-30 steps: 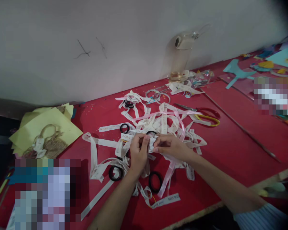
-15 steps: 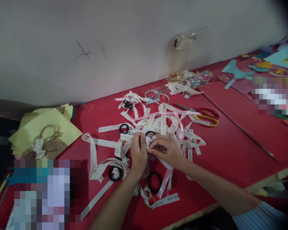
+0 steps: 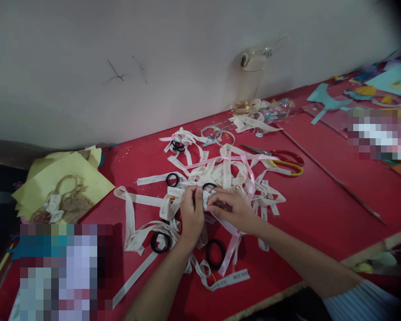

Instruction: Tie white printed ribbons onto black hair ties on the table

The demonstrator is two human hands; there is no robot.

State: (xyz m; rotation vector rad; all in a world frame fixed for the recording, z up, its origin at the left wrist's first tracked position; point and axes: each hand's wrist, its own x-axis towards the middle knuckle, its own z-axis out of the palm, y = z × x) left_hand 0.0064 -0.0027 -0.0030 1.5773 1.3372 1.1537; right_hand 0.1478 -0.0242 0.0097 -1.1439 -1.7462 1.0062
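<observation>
The left hand point(image 3: 191, 215) and the right hand point(image 3: 234, 208) meet in the middle, with the fingertips point(image 3: 199, 191) close together. Both are closed in a pinch. The bare left forearm point(image 3: 160, 285) comes from below, and the right forearm point(image 3: 300, 258) from the lower right, its sleeve point(image 3: 361, 303) pushed back

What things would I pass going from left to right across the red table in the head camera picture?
yellow paper → left hand → white ribbon piece pinched between both hands → right hand → scissors → teal paper cutout
</observation>
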